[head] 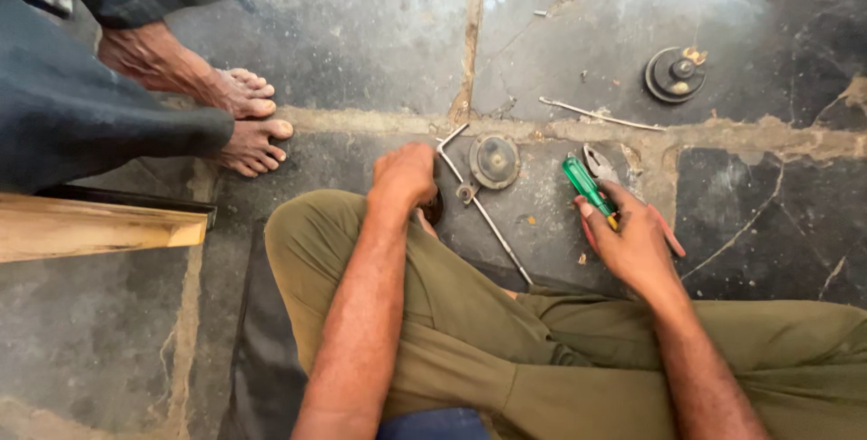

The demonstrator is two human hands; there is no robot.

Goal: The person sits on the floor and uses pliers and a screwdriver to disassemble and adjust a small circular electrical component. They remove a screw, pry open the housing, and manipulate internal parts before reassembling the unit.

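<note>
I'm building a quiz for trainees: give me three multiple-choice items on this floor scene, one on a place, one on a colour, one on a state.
1. Where does the far round part lie?
A upper right floor
B on the wood plank
C in the lap

2. What colour is the screwdriver handle?
A red
B green
C blue

3. How is the right hand?
A flat on floor
B empty in air
C gripping tools

A: it lies apart on dark stone at upper right.
B: the handle is clear green.
C: fingers wrap the screwdriver and pliers.

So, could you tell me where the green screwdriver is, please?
In the head view, the green screwdriver is in the right hand, right of the round disc, beside pliers.
</note>
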